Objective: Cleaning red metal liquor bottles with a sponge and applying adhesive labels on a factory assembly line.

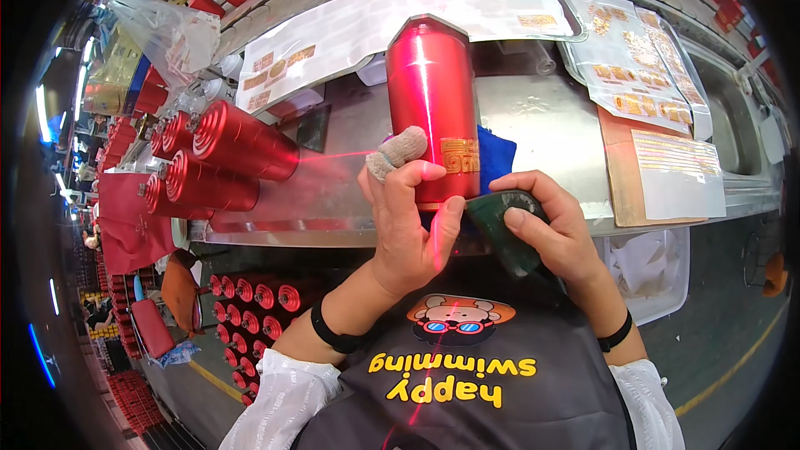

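Observation:
A shiny red metal cylinder [421,87] with a dark angular far end stands in front of me over the steel bench. A gold patterned decal [460,156] sits on its side near the lower end, and a red laser line runs along it. My left hand [406,204] is closed on the near end of the cylinder, with cloth covers on some of its fingers. Pinched between thumb and fingers of my right hand [546,221] is a flat dark green scraper [507,229], its edge close to the cylinder's lower right side. Behind the cylinder shows a blue cloth [497,154].
Several red cylinders [237,143] lie at the left of the bench. White decal sheets [292,67] rest at the back, with more gold decal sheets [625,58] on the right. Beyond is a sink [725,104]. A white tub [667,275] stands below, right.

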A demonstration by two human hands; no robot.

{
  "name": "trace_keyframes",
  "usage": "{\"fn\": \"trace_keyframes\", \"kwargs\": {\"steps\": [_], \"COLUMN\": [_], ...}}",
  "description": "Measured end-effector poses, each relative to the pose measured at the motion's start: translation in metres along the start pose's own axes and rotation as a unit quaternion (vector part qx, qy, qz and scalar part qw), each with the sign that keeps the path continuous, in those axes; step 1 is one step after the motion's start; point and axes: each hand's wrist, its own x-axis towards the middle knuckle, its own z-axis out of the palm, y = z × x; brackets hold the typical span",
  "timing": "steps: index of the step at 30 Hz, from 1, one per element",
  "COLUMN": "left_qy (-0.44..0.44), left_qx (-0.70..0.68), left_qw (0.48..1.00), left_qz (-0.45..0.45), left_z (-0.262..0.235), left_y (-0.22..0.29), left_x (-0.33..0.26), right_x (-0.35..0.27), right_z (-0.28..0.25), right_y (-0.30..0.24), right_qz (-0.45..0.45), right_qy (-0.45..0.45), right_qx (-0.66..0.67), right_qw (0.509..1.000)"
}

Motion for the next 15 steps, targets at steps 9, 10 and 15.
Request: {"fn": "trace_keyframes", "kwargs": {"steps": [9,10,15], "left_qy": [0.018,0.018,0.023], "left_qx": [-0.051,-0.051,-0.013], "left_qw": [0.998,0.998,0.999], "left_qz": [-0.019,-0.019,-0.019], "left_z": [0.0019,0.0023,0.0032], "left_y": [-0.0049,-0.0059,0.0008], "left_x": [-0.0033,-0.0040,-0.0007], "right_x": [0.0007,0.0012,0.0014], "right_z": [-0.0021,-0.0023,-0.0009], "right_y": [0.0021,0.0020,0.0018], "right_qz": [0.002,-0.004,-0.010], "right_qy": [0.009,0.009,0.013], "right_qx": [-0.005,-0.012,-0.020], "right_qw": [1.000,1.000,1.000]}}
